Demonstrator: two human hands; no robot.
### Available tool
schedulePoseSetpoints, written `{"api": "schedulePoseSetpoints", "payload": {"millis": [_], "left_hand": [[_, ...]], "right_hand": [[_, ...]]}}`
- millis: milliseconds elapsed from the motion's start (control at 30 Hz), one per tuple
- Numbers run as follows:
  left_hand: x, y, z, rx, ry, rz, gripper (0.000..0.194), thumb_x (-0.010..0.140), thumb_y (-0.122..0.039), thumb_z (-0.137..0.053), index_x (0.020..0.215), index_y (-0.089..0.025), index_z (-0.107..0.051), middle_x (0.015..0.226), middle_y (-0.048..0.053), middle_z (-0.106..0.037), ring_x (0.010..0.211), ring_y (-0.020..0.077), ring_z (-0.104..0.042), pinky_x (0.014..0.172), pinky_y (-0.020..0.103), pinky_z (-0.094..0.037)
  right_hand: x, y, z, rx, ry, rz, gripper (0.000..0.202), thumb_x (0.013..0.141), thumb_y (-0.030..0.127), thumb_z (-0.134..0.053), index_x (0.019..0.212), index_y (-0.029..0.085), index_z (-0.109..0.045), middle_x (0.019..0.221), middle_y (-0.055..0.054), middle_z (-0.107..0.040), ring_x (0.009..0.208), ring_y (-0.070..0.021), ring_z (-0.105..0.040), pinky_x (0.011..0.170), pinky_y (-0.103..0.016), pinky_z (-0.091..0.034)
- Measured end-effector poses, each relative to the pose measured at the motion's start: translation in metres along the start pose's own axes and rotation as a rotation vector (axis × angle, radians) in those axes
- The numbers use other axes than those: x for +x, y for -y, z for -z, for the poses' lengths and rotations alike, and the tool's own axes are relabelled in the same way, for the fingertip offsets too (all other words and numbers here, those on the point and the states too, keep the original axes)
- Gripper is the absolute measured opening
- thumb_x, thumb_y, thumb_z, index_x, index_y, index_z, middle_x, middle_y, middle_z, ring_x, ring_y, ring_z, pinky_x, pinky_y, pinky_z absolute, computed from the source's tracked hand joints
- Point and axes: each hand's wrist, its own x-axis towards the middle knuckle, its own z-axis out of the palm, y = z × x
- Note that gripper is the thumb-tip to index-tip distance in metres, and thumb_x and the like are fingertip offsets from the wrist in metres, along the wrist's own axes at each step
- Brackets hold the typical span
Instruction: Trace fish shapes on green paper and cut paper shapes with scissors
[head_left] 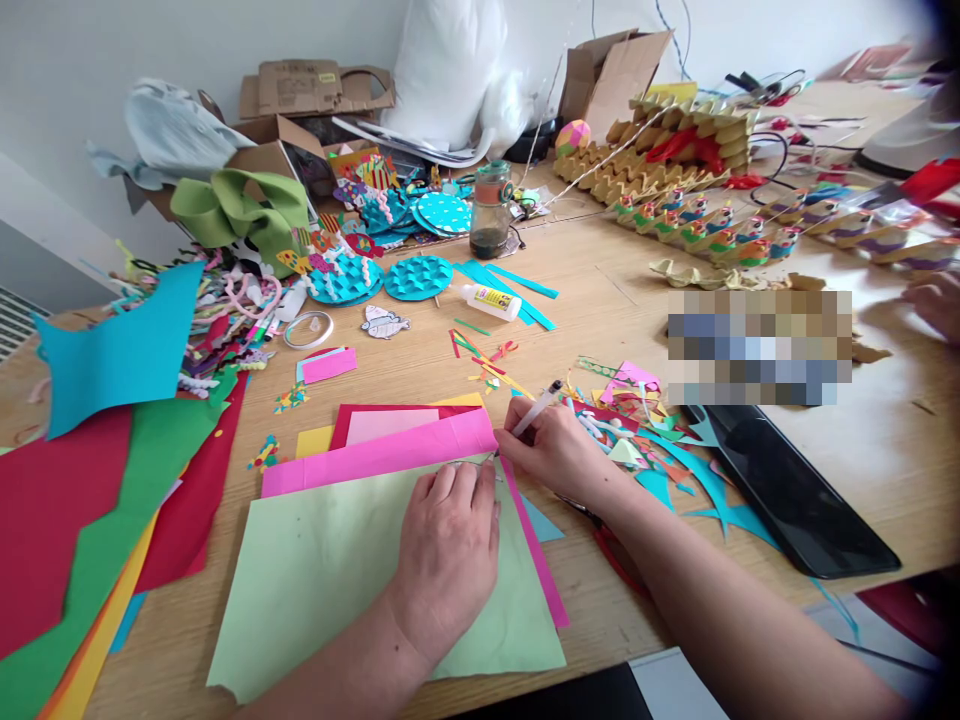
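Note:
A light green sheet of paper [322, 570] lies on a bright pink sheet [390, 450] in front of me. My left hand [450, 545] holds the green sheet down near its top edge, fingers bent and close together. A thin dark outline shows beside its fingertips; I cannot tell whether it is drawn or a cut-out's edge. My right hand [559, 450] is closed around a pen [536, 410], its tip touching the paper by the left fingertips. Red-handled scissors [619, 555] lie partly hidden under my right forearm.
Colored paper sheets [67, 520] are piled at left. Paper scraps [675, 450] and a black phone [795, 490] lie at right. Beyond are a glue bottle [491, 302], blue decorated discs [418, 277], a glass bottle [491, 215] and egg cartons [637, 165]. Another person's hand [937, 300] is at far right.

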Motion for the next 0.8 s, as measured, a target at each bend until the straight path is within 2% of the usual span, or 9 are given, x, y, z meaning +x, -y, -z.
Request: {"api": "schedulePoseSetpoints", "payload": {"millis": [267, 800], "left_hand": [[0.0008, 0.001, -0.0017, 0.004, -0.005, -0.001, 0.036, 0.091, -0.021, -0.046, 0.126, -0.015, -0.054, 0.096, 0.006, -0.058, 0.09, 0.0231, -0.051, 0.08, 0.042, -0.044], [-0.0007, 0.003, -0.0021, -0.011, -0.01, -0.018, 0.033, 0.091, -0.018, -0.045, 0.122, -0.012, -0.056, 0.094, 0.007, -0.059, 0.089, 0.0231, -0.052, 0.079, 0.041, -0.045]], "right_hand": [[-0.0013, -0.0035, -0.0016, -0.006, -0.002, 0.052, 0.017, 0.076, 0.017, -0.052, 0.062, 0.021, -0.042, 0.051, 0.005, -0.046, 0.046, -0.0088, -0.041, 0.048, -0.021, -0.03], [-0.0033, -0.0039, -0.0045, -0.01, -0.011, 0.063, 0.017, 0.076, 0.015, -0.053, 0.064, 0.02, -0.042, 0.051, 0.006, -0.046, 0.046, -0.0085, -0.041, 0.048, -0.021, -0.03]]}}
